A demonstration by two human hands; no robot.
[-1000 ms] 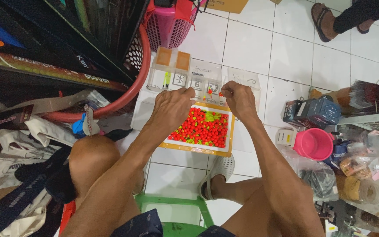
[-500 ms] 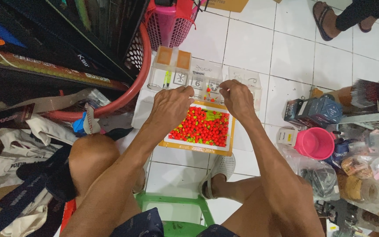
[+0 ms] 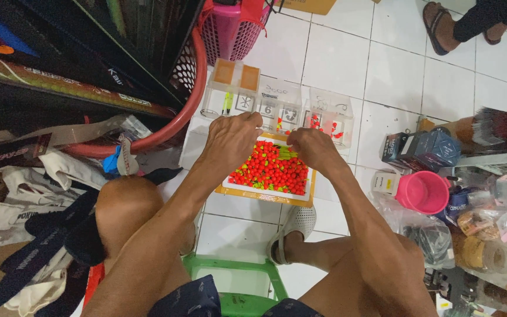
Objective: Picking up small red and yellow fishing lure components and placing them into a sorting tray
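A white tray with an orange rim (image 3: 263, 192) lies on the tiled floor between my feet, full of small red and green floats (image 3: 271, 170). My left hand (image 3: 230, 141) hovers over the tray's far left corner, fingers curled, fingertips at the clear compartment boxes (image 3: 277, 108) just beyond. My right hand (image 3: 312, 149) is over the tray's far right part, fingers bent toward the left hand. Both hands show only their backs, so anything pinched in them is hidden. One box compartment holds a few red floats (image 3: 324, 126).
I sit on a green stool (image 3: 236, 287). A pink basket (image 3: 233, 29) and a red hoop (image 3: 192, 100) stand at the back left, with cloth bags at the left. A pink cup (image 3: 423, 191), a dark box (image 3: 421, 149) and packed goods crowd the right. Another person's sandalled feet (image 3: 441, 23) are at the top right.
My right hand has drawn back from over the clear boxes to the tray's far edge. The left hand has barely moved.
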